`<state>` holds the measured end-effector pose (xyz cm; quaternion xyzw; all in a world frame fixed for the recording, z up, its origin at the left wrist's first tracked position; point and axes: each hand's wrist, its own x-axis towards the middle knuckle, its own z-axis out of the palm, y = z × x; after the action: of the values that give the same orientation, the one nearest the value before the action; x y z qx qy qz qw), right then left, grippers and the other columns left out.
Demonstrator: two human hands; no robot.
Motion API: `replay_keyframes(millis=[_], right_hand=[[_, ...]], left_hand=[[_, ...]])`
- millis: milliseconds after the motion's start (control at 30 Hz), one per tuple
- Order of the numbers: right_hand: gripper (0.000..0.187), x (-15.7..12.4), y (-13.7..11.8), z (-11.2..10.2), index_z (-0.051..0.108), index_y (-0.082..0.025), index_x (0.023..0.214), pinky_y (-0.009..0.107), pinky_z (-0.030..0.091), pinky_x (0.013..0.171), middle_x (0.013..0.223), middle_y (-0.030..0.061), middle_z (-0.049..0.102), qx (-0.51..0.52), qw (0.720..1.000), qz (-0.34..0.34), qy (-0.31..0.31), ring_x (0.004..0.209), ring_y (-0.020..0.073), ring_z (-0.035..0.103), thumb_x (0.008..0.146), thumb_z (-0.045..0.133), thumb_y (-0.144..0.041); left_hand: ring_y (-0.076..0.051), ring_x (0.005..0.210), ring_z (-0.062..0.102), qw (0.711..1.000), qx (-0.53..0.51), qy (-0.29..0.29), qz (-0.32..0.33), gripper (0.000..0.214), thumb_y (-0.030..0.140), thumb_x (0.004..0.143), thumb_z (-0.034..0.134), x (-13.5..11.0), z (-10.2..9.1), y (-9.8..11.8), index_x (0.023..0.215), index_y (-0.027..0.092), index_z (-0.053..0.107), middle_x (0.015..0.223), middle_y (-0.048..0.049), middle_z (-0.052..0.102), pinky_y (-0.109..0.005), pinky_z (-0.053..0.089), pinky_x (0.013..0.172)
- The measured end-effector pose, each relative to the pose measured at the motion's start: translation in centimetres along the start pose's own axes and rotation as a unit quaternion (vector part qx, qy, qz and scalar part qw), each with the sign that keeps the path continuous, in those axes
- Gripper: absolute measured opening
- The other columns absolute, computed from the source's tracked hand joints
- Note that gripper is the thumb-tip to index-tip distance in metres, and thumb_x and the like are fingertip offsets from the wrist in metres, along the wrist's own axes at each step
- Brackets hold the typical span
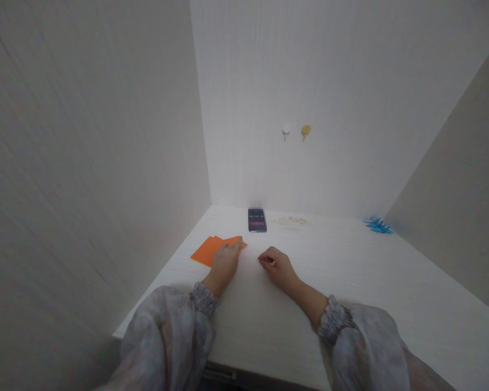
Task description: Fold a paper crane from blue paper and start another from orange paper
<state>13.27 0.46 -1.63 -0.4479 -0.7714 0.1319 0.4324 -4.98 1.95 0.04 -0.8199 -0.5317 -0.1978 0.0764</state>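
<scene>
I see the left hand (225, 262) with fingers stretched flat on the orange paper (207, 251), near the worktop's (350, 282) left edge. Right hand (279, 267) rests just beside it, fingers curled shut; can't tell if it holds anything. Phone (257, 220) lies by the back edge.

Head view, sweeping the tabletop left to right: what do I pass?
Orange paper sheets with the left hand resting on their right edge → phone → right hand → blue folded paper pieces by the right wall.
</scene>
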Motion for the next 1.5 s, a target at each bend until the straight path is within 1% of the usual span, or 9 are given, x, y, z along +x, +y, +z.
replay_keyframes(millis=[100, 200, 267, 367, 633, 933, 1067, 1200, 1500], right_hand=[[0.009, 0.1, -0.2, -1.3, 0.054, -0.018, 0.078, 0.028, 0.042, 0.064, 0.074, 0.0027, 0.052, -0.016, 0.999, -0.006, 0.034, 0.07, 0.0155, 0.049, 0.071, 0.051, -0.013], [0.029, -0.4, 0.1, -3.4, 0.049, -0.017, 0.093, 0.036, 0.042, 0.075, 0.091, 0.0079, 0.05, -0.044, 0.996, -0.045, 0.07, 0.086, 0.0207, 0.048, 0.065, 0.058, -0.017], [0.043, -1.1, 0.5, -5.0, 0.045, -0.018, 0.104, 0.04, 0.039, 0.083, 0.104, 0.0106, 0.048, -0.056, 0.994, -0.086, 0.041, 0.099, 0.024, 0.045, 0.064, 0.061, -0.022], [0.029, -2.4, 1.5, -7.3, 0.051, -0.023, 0.102, 0.042, 0.037, 0.087, 0.108, 0.0093, 0.049, -0.083, 0.989, -0.12, -0.028, 0.104, 0.0235, 0.044, 0.073, 0.056, -0.024], [0.015, -3.6, 2.6, -9.2, 0.058, -0.02, 0.09, 0.034, 0.043, 0.081, 0.094, 0.0077, 0.059, -0.091, 0.971, -0.171, -0.142, 0.092, 0.0176, 0.052, 0.082, 0.045, -0.02], [0.019, -3.7, 1.6, -8.5, 0.06, -0.019, 0.089, 0.029, 0.043, 0.074, 0.085, 0.0067, 0.062, -0.116, 0.964, -0.13, -0.199, 0.081, 0.0169, 0.055, 0.083, 0.042, -0.018], [0.019, -3.9, 1.7, -8.0, 0.06, -0.02, 0.091, 0.029, 0.043, 0.076, 0.092, 0.0067, 0.061, -0.092, 0.973, -0.099, -0.185, 0.085, 0.0168, 0.055, 0.082, 0.043, -0.019], [0.014, -3.9, 2.0, -7.3, 0.061, -0.019, 0.085, 0.027, 0.044, 0.074, 0.096, 0.0067, 0.058, -0.01, 0.99, -0.029, -0.136, 0.086, 0.0153, 0.055, 0.079, 0.048, -0.021], [0.007, -2.7, 3.1, -5.7, 0.06, -0.017, 0.074, 0.023, 0.039, 0.053, 0.069, 0.0012, 0.058, -0.017, 0.985, 0.142, -0.091, 0.057, 0.0111, 0.049, 0.072, 0.055, -0.022]], left_hand=[[-0.018, 0.092, 0.057, 0.989, -0.107, 0.062, 0.085, 0.034, 0.012, 0.083, 0.038, -0.2, 0.3, 0.8, 0.114, 0.015, 0.049, 0.103, -0.0087, 0.061, -0.036, 0.037, 0.092], [-0.016, 0.089, 0.058, 0.955, -0.252, 0.043, 0.151, 0.027, 0.019, 0.084, 0.04, -0.4, 0.3, 1.9, 0.104, 0.018, 0.057, 0.099, -0.0043, 0.063, -0.032, 0.044, 0.085], [-0.014, 0.089, 0.058, 0.922, -0.354, 0.025, 0.155, 0.026, 0.022, 0.085, 0.04, -0.6, 0.1, 2.6, 0.102, 0.018, 0.059, 0.098, -0.0036, 0.063, -0.028, 0.046, 0.081], [-0.014, 0.092, 0.057, 0.884, -0.437, -0.025, 0.162, 0.025, 0.023, 0.084, 0.042, -0.5, 0.3, 3.1, 0.099, 0.018, 0.061, 0.101, -0.0038, 0.063, -0.027, 0.045, 0.083], [-0.016, 0.097, 0.055, 0.898, -0.368, -0.074, 0.23, 0.024, 0.012, 0.078, 0.045, 0.9, 1.8, 3.2, 0.094, 0.017, 0.063, 0.098, -0.0045, 0.064, -0.034, 0.032, 0.096], [-0.015, 0.096, 0.053, 0.907, -0.304, -0.148, 0.25, 0.036, 0.009, 0.077, 0.04, 0.2, -0.3, 4.1, 0.108, 0.021, 0.054, 0.107, -0.0026, 0.06, -0.031, 0.031, 0.094], [-0.017, 0.086, 0.056, 0.918, -0.296, -0.165, 0.207, 0.025, 0.027, 0.08, 0.045, 0.2, -0.2, 4.5, 0.099, 0.019, 0.059, 0.095, -0.004, 0.063, -0.029, 0.039, 0.08], [-0.014, 0.079, 0.055, 0.909, -0.348, -0.167, 0.157, 0.019, 0.022, 0.078, 0.046, 0.2, 0.5, 4.6, 0.087, 0.018, 0.063, 0.087, -0.0028, 0.063, -0.024, 0.04, 0.073], [-0.013, 0.064, 0.05, 0.913, -0.375, -0.152, -0.044, 0.021, 0.028, 0.07, 0.051, 0.7, 2.0, 4.7, 0.085, 0.014, 0.058, 0.072, -0.0013, 0.057, -0.023, 0.038, 0.058]])
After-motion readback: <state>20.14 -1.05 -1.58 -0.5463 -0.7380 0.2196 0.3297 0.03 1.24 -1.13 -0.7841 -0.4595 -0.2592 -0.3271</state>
